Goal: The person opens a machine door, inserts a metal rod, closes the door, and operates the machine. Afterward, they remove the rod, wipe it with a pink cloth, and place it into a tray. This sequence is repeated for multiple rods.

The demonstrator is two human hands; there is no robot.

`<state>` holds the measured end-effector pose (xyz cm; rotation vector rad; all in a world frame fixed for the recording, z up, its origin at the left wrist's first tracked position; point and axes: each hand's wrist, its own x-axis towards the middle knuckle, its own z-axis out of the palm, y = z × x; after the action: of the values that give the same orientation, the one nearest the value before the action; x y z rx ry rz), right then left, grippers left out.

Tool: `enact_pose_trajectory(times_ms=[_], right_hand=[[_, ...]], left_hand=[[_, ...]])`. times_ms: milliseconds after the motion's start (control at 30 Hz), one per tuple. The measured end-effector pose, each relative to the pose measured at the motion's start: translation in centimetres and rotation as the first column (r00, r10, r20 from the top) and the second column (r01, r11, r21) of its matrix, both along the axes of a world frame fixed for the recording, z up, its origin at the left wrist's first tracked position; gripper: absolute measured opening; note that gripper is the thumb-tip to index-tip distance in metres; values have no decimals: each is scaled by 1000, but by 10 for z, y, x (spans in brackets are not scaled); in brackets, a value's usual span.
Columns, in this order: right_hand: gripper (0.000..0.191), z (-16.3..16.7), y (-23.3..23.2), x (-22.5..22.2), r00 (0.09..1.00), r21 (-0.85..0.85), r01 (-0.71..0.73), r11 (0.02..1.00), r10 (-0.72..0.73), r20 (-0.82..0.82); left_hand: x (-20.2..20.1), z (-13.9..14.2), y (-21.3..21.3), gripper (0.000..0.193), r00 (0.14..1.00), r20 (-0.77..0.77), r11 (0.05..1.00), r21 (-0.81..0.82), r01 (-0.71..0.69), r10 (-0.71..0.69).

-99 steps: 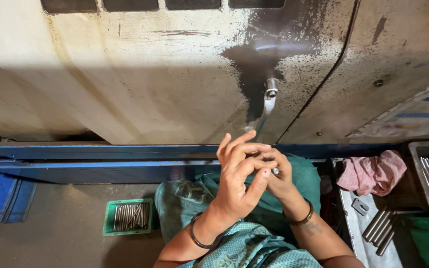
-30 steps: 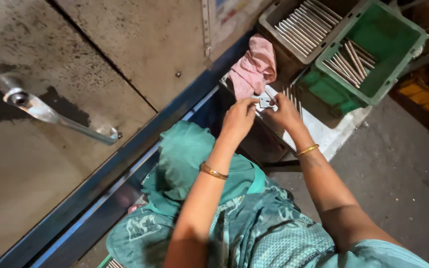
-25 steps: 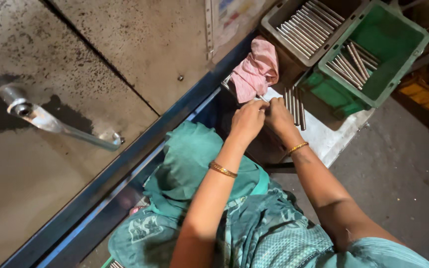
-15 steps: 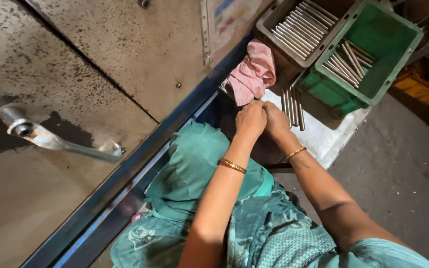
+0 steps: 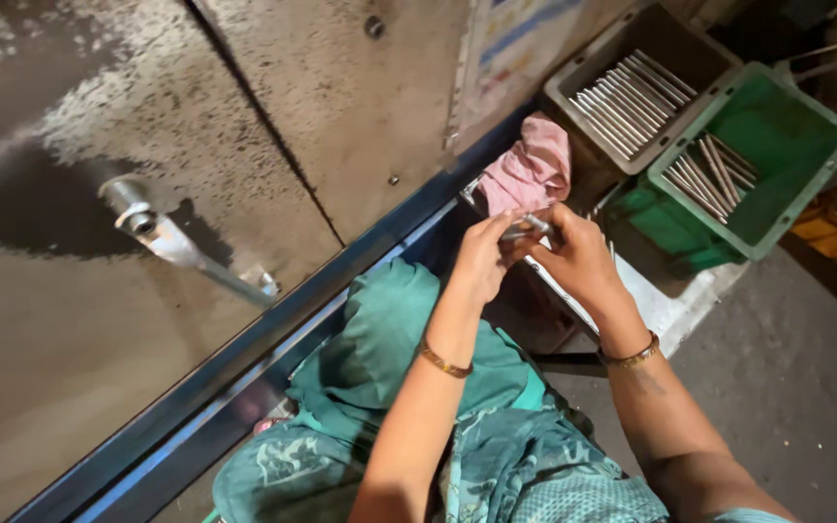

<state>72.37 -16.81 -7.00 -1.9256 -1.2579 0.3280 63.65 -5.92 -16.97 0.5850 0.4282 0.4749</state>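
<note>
Nearby, pink rag (image 5: 533,172) and green crate (image 5: 765,160) flank both hands' metal rod (image 5: 525,229).

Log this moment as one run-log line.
left hand: grips metal rod | right hand: grips same rod | pink cloth behind | green crate holds rods

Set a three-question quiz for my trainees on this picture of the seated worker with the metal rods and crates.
1. True or false: both hands, left hand and right hand, meet on one small metal rod.
2. Which container holds fewer rods? A) green crate B) grey tray
3. What colour is the cloth just beyond the hands?

Key: 1 true. 2 A. 3 pink.
</note>
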Motion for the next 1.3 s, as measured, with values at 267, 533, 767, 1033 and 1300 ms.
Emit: enact_pose_trajectory(times_ms=[267, 533, 767, 1033, 1300], right_hand=[[31, 31, 22, -59, 920, 182, -264, 947, 304, -247], [21, 14, 37, -106, 828, -89, -466, 880, 399, -394], [21, 32, 35, -115, 871, -116, -446, 888, 400, -285], [20, 45, 35, -114, 900, -184, -427, 885, 396, -183], [20, 47, 33, -105, 918, -235, -392, 890, 362, -162]], left_hand=[[-79, 13, 21, 34, 979, -19, 977, -67, -204, 203], [-128, 1, 30, 42, 952, -51, 951, -54, -306, 303], [-140, 9, 30, 42, 963, -35, 962, -53, -268, 266], [-130, 17, 27, 41, 968, -74, 969, -46, -244, 240], [-122, 21, 26, 39, 973, -112, 978, -37, -206, 201]])
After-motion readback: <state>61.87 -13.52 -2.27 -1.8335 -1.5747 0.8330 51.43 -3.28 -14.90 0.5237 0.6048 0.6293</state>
